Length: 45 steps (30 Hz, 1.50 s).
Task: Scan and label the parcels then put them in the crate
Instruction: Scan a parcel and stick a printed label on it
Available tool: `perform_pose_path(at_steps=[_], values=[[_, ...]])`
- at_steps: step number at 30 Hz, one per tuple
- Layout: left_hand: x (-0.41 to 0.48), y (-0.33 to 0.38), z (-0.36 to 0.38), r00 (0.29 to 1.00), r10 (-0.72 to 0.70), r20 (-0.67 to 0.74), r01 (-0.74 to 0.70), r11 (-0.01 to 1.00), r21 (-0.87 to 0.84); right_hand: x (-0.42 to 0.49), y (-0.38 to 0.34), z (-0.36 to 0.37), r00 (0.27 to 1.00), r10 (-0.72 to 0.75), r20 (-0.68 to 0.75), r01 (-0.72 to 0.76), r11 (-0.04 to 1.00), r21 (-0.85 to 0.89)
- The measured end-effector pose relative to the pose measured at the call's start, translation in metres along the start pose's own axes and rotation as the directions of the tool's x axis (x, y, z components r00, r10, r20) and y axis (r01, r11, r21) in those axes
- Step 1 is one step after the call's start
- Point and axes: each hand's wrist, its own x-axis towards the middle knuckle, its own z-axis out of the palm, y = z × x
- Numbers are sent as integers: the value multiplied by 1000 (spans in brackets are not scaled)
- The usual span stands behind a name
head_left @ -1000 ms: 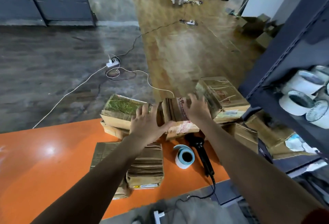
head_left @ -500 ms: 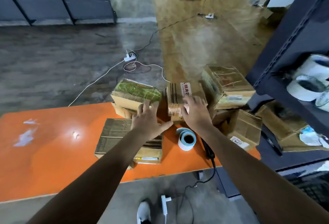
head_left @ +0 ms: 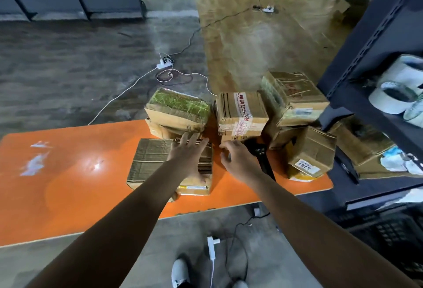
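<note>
- Several parcels crowd the orange surface (head_left: pixel 68 184) at centre and right of frame; the taped parcel (head_left: pixel 241 113) stands at centre, apart from both hands.
- Left hand (head_left: pixel 190 157) lies flat on the flat parcel (head_left: pixel 155 161), fingers spread wide, holding nothing.
- Right hand (head_left: pixel 240 161) is curled by the black scanner (head_left: pixel 261 157), hiding part of it; whether it grips is unclear.
- Crate (head_left: pixel 389 230), lower right, is dark and cut off.
</note>
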Motion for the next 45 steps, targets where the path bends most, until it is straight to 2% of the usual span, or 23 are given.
perform_pose_path(at_steps=[3,5,8,10,13,14,16,18,21,23,27,29,32,35,37,40,43,45], values=[[6,-7,0,999,40,-6,-40,999,-25,4,-5,5,998,60,15,-60,998,1],[7,-12,2,994,77,-73,-84,992,-91,9,-7,7,990,139,-5,-139,990,37],[7,-20,10,976,140,-164,-190,920,-344,16,-6,8,956,292,-22,-285,945,158],[6,-24,17,965,174,-197,-255,807,-533,17,-6,8,921,388,24,-377,877,298],[4,-24,26,958,177,-228,-287,653,-701,17,-2,6,886,447,121,-448,762,467],[4,-22,28,958,171,-229,-285,602,-746,18,-1,5,878,440,189,-465,690,555],[5,-18,30,961,155,-227,-275,513,-813,18,1,1,865,335,373,-496,468,731],[6,-14,32,967,139,-216,-252,357,-899,14,6,-6,842,226,490,-539,326,777],[3,-4,35,959,126,-255,-260,22,-965,10,18,-14,787,187,587,-616,261,743],[-3,3,38,959,100,-265,-259,-68,-963,10,22,-17,783,165,599,-619,293,729],[-11,15,46,974,52,-220,-213,-110,-971,14,21,-21,821,172,544,-558,443,702],[-15,16,43,979,38,-198,-195,-74,-978,18,24,-20,868,192,458,-487,506,712],[-19,13,34,983,-4,-182,-181,42,-983,21,29,-20,937,199,287,-345,650,677],[-24,10,33,994,60,-97,-100,53,-994,24,31,-20,964,196,179,-264,776,573],[-29,11,32,997,69,-24,-27,52,-998,27,30,-21,971,210,112,-237,826,510],[-33,16,28,995,88,50,35,163,-986,30,33,-19,978,205,29,-198,885,422],[-35,23,26,989,115,97,66,245,-967,26,42,-21,979,192,65,-202,886,418],[-34,28,29,987,137,86,49,254,-966,20,48,-21,978,191,87,-210,893,398]])
